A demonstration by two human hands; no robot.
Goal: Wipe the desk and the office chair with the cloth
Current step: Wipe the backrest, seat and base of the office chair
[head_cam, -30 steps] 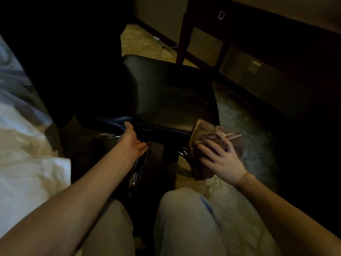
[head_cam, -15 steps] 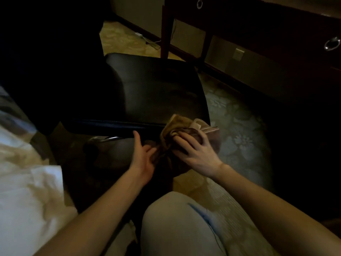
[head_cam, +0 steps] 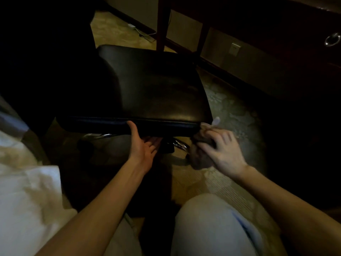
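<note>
Office chair (head_cam: 147, 85), black leather seat, sits dead ahead of both hands, and that's where the action is. Far out to the left of the left hand, white bedding (head_cam: 27, 191) spills down the edge of view. The left hand (head_cam: 145, 145) comes in palm-up at the seat's front edge. Its thumb is pressed against the front band and its fingers are straight and reaching underneath, gripping nothing, with the forearm stretched long from the lower left. Just left of it, below the seat, a chrome bar (head_cam: 99, 135) of the frame glints.

Across to the right, the right hand (head_cam: 223, 150) has its fingers curled over the bunched brown cloth (head_cam: 201, 157) and shoves it at the seat's front right corner, wrist raised, arm angling in from the lower right. A pale tag (head_cam: 215, 120) pokes up just above the knuckles. It's blurred, so how much cloth actually meets the leather I can't tell. Up and beyond that hand runs the dark wooden counter (head_cam: 276, 24), with a ring pull (head_cam: 332, 40) catching light.

The danger, as I read it, is that a hard push at that corner could swing the seat away, since the left hand only braces it. The cloth hanging below the right hand could also snag the metalwork under the seat.
</note>
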